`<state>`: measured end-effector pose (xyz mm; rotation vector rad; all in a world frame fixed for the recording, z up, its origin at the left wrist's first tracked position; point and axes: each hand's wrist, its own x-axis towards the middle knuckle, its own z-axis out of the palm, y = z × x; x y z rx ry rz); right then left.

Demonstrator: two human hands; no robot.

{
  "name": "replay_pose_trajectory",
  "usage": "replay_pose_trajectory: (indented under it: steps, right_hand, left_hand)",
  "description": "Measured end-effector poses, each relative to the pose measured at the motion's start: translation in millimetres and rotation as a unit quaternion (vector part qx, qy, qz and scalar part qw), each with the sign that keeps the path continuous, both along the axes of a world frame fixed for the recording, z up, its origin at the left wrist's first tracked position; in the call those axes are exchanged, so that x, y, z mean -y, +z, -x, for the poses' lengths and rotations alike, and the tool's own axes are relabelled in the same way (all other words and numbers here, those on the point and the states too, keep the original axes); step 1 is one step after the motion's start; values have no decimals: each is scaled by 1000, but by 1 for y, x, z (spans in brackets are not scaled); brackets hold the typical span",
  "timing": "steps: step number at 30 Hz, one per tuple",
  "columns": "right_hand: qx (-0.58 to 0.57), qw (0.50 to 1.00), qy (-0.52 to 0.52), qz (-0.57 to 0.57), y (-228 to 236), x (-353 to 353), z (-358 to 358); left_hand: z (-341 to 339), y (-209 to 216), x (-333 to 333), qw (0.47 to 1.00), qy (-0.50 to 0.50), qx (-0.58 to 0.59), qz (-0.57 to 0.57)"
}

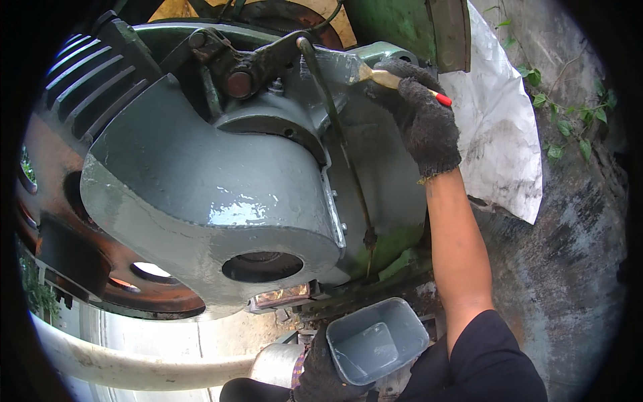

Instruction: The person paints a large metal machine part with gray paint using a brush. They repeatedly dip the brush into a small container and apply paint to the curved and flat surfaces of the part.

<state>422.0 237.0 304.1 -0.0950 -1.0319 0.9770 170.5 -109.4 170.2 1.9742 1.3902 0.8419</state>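
My right hand (pixel 429 124), in a dark fuzzy work glove, grips a paintbrush (pixel 383 77) with a light wooden handle and a red end. Its bristles touch a grey-coated part at the upper right of a large machine (pixel 201 161). Wet, glossy grey paint covers much of the curved metal housing. Low in the view, my left hand (pixel 323 375), gloved the same way, holds a rectangular plastic tub (pixel 412 321) by its left side. Grey paint lies inside the tub. The tub partly hides the left fingers.
A thin rod (pixel 345 147) hangs down in front of the housing from a dark linkage (pixel 241 67). At left stands a rusty wheel (pixel 120 248) with round holes. A white sheet (pixel 499 127) lies at right beside a stained wall with vines. A pale pipe (pixel 154 365) crosses the lower left.
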Motion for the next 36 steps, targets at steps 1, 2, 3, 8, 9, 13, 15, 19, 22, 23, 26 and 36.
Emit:
replay_pose_trajectory:
  steps: [1,2,3,8,9,13,15,19,22,23,26,36]
  right_hand:
    - [15,1000,-6,3,-3,-2,1]
    - [30,999,-14,6,-4,-3,0]
    - [44,999,-22,9,-6,-5,-2]
    - [253,910,-311,-109,-13,-17,-30]
    - [370,784,-476,-148,-14,-16,-34]
    - [260,909,-319,-70,-26,-19,-39]
    - [228,941,-237,-77,-24,-21,-30]
    - [47,997,46,-37,-10,-23,-8]
    - [76,997,-8,-16,4,-12,13]
    - [90,995,-31,-14,6,-11,16]
    - [179,966,-184,-7,-1,-13,11]
    - [133,980,-140,-52,7,-3,11]
  left_hand:
    - [-5,14,-5,1000,-1,-27,-5]
    - [-9,23,-9,998,-5,-55,-10]
    - [-9,22,-10,998,-13,-56,22]
    - [-8,17,-12,997,-11,-22,79]
    - [-7,16,-11,998,-1,-24,62]
    - [-8,24,-13,999,21,-26,31]
    - [-10,32,-12,998,40,-25,46]
    - [-16,32,-20,997,36,-46,47]
    - [-10,28,-19,996,30,-79,23]
    - [-8,26,-17,996,28,-83,20]
    - [-7,24,-10,997,52,-36,40]
    - [-6,21,-16,999,12,-28,35]
